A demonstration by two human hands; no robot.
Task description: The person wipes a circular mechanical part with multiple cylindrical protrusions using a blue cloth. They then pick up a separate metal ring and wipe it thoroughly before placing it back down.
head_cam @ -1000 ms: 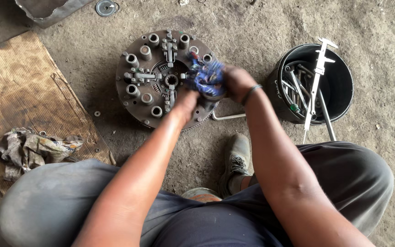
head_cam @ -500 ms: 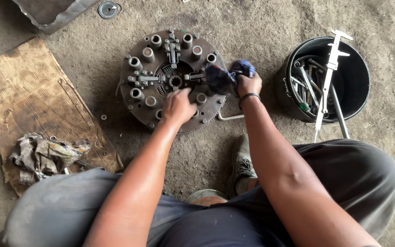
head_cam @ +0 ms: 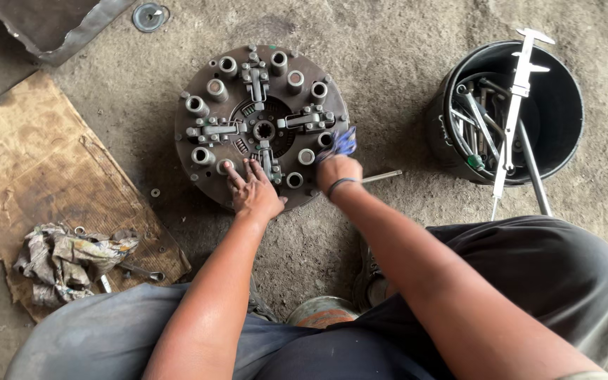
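Observation:
A round rusty clutch pressure plate [head_cam: 209, 67], studded with cylindrical bosses and levers, lies flat on the dirt floor. My left hand [head_cam: 253, 190] rests flat on its near rim, fingers spread. My right hand [head_cam: 337, 171] is closed on a blue rag [head_cam: 344, 141] and presses it against the plate's right near edge. A wristband sits on my right wrist.
A black bucket [head_cam: 564, 141] at right holds wrenches, rods and a metal caliper [head_cam: 518, 105]. A thin metal rod [head_cam: 383, 176] lies beside the plate. A crumpled dirty rag [head_cam: 72, 255] and small wrench [head_cam: 142, 271] sit on cardboard [head_cam: 29, 155] at left. A metal disc [head_cam: 148, 15] lies at top.
My right hand carried the blue rag from the plate's middle-right down to its near right edge. My left hand slid toward me and flattened on the near rim.

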